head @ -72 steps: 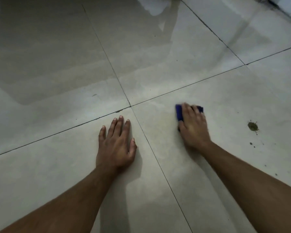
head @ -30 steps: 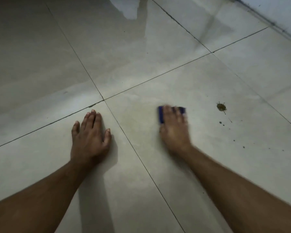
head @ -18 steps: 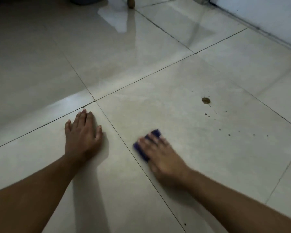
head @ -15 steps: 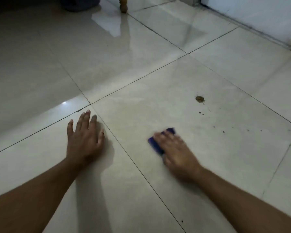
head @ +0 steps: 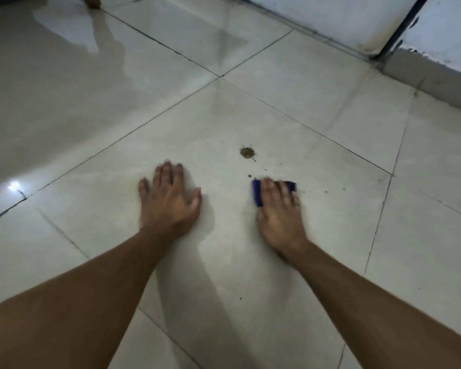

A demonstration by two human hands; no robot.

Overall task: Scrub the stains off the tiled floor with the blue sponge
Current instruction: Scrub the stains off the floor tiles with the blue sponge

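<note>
While the left hand [head: 171, 201] lay flat with fingers spread on the glossy pale tiled floor [head: 330, 235], the right hand [head: 278, 211] pressed the blue rectangular sponge [head: 256, 192] down just short of the brown splattered stain [head: 246, 152], apparently mid-scrub, so the next stroke likely needed to reach forward onto it.

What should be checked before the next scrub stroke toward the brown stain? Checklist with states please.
1. Blue sponge under the right hand: ok, fingers lie over it.
2. Sponge flat on the pale tiled floor: cannot tell, motion blur.
3. Round brown stain unscrubbed: ok, ahead of the sponge, apart from it.
4. Path from sponge to stain: ok, only small dark specks between.
5. Left hand bracing: ok, flat on the same tile, off the path.
</note>
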